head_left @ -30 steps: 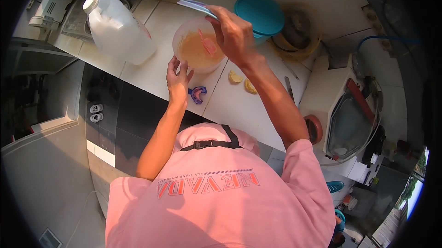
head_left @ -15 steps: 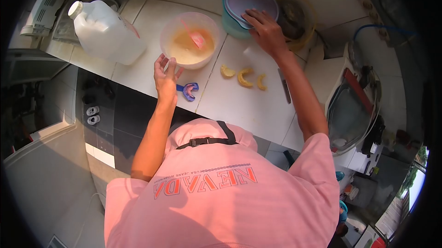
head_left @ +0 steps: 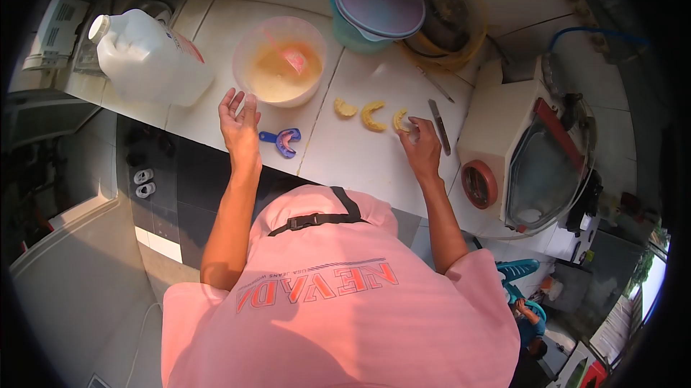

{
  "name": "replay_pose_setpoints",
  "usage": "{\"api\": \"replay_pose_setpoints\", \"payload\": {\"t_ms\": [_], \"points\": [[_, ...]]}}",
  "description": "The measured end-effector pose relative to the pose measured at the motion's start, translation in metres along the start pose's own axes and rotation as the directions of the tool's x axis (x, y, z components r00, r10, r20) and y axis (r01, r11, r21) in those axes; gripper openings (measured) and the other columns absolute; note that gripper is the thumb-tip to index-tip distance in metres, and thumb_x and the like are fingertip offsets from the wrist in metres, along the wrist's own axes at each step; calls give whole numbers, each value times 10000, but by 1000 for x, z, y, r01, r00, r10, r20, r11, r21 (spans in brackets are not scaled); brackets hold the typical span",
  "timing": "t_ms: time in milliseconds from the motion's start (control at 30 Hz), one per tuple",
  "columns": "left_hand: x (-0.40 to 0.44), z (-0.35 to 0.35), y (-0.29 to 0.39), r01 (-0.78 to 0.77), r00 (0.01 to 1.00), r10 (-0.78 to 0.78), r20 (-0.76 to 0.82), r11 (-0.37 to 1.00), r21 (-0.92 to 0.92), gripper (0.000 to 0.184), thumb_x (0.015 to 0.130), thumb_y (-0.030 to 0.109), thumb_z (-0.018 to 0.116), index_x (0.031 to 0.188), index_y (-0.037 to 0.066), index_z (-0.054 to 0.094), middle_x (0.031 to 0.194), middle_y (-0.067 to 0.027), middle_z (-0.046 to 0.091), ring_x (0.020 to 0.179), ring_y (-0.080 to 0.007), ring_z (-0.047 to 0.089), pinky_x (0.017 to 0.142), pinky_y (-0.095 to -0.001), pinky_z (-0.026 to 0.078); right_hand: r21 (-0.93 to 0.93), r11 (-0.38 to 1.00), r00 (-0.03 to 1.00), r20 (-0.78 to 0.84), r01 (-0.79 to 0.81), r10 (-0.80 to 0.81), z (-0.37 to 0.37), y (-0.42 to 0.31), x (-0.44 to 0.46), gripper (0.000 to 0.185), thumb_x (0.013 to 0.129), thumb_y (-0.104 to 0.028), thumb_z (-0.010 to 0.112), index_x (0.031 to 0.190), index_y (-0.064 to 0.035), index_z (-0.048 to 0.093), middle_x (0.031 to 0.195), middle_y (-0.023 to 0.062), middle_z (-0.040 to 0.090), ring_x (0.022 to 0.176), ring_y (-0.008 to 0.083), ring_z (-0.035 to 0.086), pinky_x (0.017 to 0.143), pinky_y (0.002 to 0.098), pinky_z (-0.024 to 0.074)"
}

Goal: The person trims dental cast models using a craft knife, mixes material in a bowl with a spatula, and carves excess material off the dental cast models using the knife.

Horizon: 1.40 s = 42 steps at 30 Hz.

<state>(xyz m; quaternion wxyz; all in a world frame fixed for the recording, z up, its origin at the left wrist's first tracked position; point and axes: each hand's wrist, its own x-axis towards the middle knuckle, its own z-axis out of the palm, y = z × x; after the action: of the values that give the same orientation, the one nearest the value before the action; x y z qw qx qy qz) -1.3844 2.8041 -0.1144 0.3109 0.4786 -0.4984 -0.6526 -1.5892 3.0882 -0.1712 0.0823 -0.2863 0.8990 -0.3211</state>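
Observation:
My left hand [head_left: 240, 125] is beside the pale pink bowl [head_left: 309, 89], its fingers apart and holding nothing. In the bowl is a cloudy tan liquid with a pink scoop [head_left: 294, 60] in it. Just right of that hand lies a blue dental impression tray [head_left: 287, 142] with pink material in it. My right hand [head_left: 423, 147] has its thumb and forefinger closed at the edge of the smallest yellow dental cast [head_left: 400, 119], which is partly hidden by the fingertips. Two more yellow casts, a solid one [head_left: 345, 107] and a curved one [head_left: 372, 116], lie to its left.
A teal tub [head_left: 360, 35] with a purple lid [head_left: 381, 3] stands at the back beside a yellow-rimmed basin [head_left: 475, 42]. A large white jug [head_left: 147, 57] is at left. A knife [head_left: 440, 127] and a thin tool [head_left: 436, 84] lie near a beige machine [head_left: 500, 122] at right.
My right hand has left the purple lid and come down toward me to the smallest cast. My left hand has moved slightly away from the bowl. The view has shifted a little.

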Motion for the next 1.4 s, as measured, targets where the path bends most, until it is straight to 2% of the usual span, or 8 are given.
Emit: {"api": "replay_pose_setpoints", "payload": {"t_ms": [167,300,367,467,533,667,967,1400], "points": [[-27,-12,2,-111,988,110,-108,994,1,482,987,165,560,1400,15,363,1282,-154,490,1160,-207,524,964,-347,461,1,999,992,-118,35,-35,27,18,-13,256,807,-45,745,1048,-2,673,1014,132,634,837,277,660,740,363,532],[-55,-14,16,-235,971,239,-24,965,113,353,971,90,559,1297,-21,479,1126,-116,552,1031,-146,541,879,-315,495,236,971,978,-188,-47,93,13,-18,-17,212,832,-76,752,1010,18,686,989,119,672,763,214,675,682,309,543],[-63,-11,23,-139,942,89,325,981,133,361,972,97,571,1313,-7,513,1193,-97,572,1080,-155,558,843,-290,490,320,945,984,-136,-69,117,-8,-62,-20,218,839,-99,757,1001,28,686,963,106,682,780,176,667,697,287,544],[-83,17,58,-107,834,42,550,990,87,389,946,96,632,1311,-4,543,1283,-119,550,1156,-175,554,900,-300,502,567,824,999,-25,-7,26,-32,-119,-25,227,827,-89,769,1007,21,686,943,98,673,775,171,656,692,278,538],[-94,35,82,-144,790,98,605,989,28,429,924,100,664,1324,5,539,1329,-132,525,1187,-187,547,943,-315,495,755,653,994,17,60,-110,-47,-151,-27,242,803,-76,790,1007,5,688,924,91,666,767,157,633,668,279,526],[-103,49,110,-224,664,246,706,966,-126,491,868,93,730,1322,24,554,1411,-168,460,1228,-219,539,1017,-363,484,736,628,943,-40,251,-330,-70,-181,-24,244,768,-58,807,983,-23,697,909,81,664,738,136,588,628,277,492],[-112,39,128,-177,647,272,712,962,-207,449,799,-15,758,1221,16,606,1354,-146,472,1223,-220,528,996,-360,514,795,570,927,26,208,-374,-91,-205,-24,264,747,-49,816,989,-23,715,905,81,668,745,144,605,638,269,493],[-120,32,128,-210,644,321,694,947,-243,446,789,-4,781,1194,19,596,1267,-139,500,1138,-200,562,964,-348,509,869,479,934,59,125,-351,-103,-210,-30,317,750,-18,810,1052,-8,712,956,101,659,831,149,609,695,273,497]]}}
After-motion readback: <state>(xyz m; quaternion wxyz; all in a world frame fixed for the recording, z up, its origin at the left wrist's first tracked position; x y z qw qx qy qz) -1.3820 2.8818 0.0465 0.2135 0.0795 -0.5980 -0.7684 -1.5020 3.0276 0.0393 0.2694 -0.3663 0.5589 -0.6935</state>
